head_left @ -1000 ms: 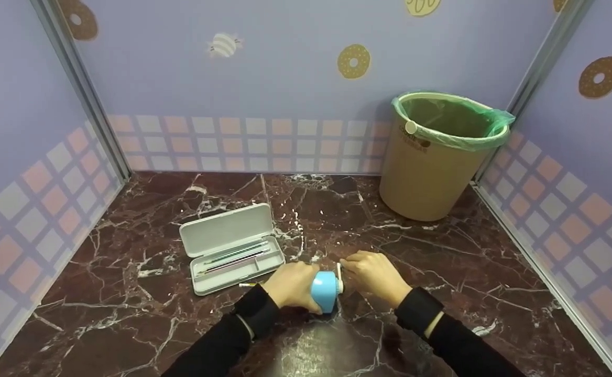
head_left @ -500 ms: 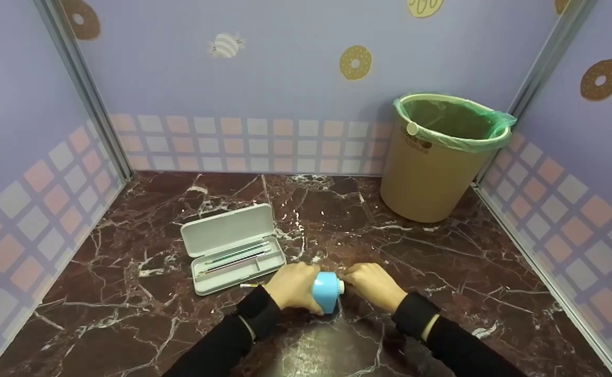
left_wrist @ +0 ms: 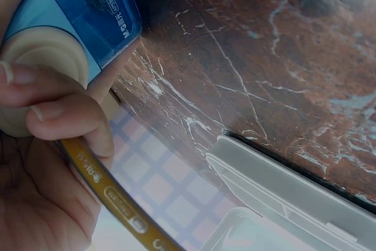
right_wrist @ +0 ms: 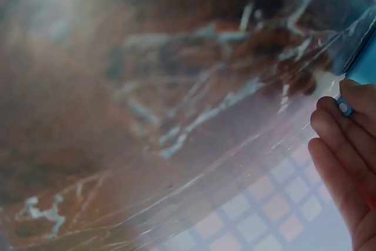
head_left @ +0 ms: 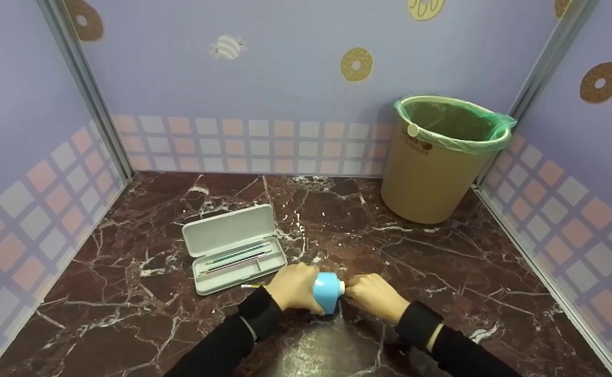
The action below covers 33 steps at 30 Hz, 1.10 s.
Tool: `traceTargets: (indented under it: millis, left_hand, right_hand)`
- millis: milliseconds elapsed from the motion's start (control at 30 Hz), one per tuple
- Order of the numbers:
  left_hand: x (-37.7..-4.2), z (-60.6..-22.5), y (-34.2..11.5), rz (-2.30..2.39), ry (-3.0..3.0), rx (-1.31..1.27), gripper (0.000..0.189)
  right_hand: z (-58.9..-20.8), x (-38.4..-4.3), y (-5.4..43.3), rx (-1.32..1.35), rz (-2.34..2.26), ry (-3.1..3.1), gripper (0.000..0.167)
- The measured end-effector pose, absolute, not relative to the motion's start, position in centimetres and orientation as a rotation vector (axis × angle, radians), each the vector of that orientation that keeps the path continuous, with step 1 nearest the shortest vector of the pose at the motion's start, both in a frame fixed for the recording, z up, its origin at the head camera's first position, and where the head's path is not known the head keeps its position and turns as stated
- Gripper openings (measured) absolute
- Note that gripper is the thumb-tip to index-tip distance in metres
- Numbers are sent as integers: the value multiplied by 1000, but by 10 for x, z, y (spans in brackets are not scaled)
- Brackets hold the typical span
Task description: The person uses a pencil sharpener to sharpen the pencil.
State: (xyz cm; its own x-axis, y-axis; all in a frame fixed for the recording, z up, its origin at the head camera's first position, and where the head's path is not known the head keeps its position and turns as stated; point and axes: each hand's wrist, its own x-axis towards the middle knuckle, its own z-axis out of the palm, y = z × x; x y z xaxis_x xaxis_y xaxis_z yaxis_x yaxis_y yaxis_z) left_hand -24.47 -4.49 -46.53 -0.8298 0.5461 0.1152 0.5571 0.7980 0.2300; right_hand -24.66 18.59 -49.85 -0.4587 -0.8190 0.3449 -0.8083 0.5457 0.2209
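Observation:
In the head view, my left hand (head_left: 293, 287) grips a light-blue crank pencil sharpener (head_left: 326, 292) on the marble-patterned surface. A yellow pencil (left_wrist: 114, 195) runs out from the sharpener's cream front piece (left_wrist: 53, 45), past the curled left fingers. To the sharpener's right, my right hand (head_left: 376, 296) is at the crank. Its fingertips pinch a small blue knob with a white centre (right_wrist: 344, 107) in the right wrist view; the crank arm is mostly hidden. Left of the hands lies an open pale pencil case (head_left: 227, 248) with several pencils (head_left: 238, 257) in it.
A tan bin (head_left: 424, 178) with a green liner stands at the back right. Purple patterned walls (head_left: 285, 78) close off the back and both sides. The pencil case's raised lid (head_left: 227, 230) faces forward.
My right hand has swung the crank round; the crank arm, visible upright a second ago, is now hidden by the fingers. My left hand keeps its grip on the sharpener.

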Motion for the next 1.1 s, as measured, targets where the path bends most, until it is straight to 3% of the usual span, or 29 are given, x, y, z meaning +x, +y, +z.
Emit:
traceTargets:
  millis: [400,933,1100]
  left_hand:
    - [-244,-465,-45,-393,-2946,-869,59]
    - [-245,-463,-44,-405,-2998,-856,58]
    - [-246,-462,-43,-423,-3023,-855,57]
  right_hand:
    - [-498,-232,190,1457,20,-2296,12]
    - [-484,-216,192,1497,44,-2219,25]
    - [-476,-212,191,1500,43,-2204,19]
